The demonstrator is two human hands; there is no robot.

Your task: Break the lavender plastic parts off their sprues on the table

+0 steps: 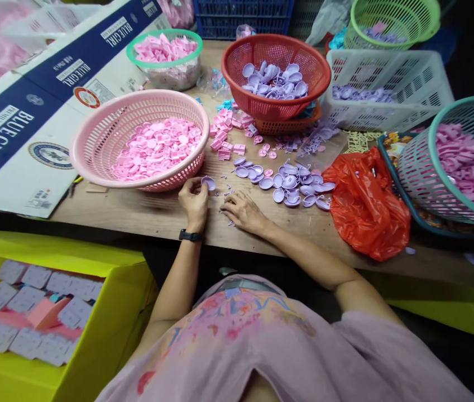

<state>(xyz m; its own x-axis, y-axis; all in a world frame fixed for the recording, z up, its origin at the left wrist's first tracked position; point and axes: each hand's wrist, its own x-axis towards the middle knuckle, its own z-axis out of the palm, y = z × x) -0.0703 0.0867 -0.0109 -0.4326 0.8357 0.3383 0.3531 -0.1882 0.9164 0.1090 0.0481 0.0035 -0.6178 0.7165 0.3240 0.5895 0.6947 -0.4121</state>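
Observation:
Between the thumb and fingers of my left hand [195, 201] is a small purple plastic pan-shaped piece [209, 183], held just above the table. My right hand [243, 211] rests low on the wood, fingers bent over several tiny purple bits [231, 223]; whether its fingertips pinch one is hidden. To its right lies a loose pile of purple pan-shaped pieces [290, 182], some with thin handles. A pink basket [88, 148] of pink plastic parts [157, 148] stands just beyond my left hand.
A red colander [237, 61] with purple pieces stands at the back, near a white basket [421, 84]. On the right are a red plastic bag [370, 206] and a teal basket [416, 162] of pink parts. Flattened cardboard [23, 128] covers the left; a yellow box [123, 301] stands below.

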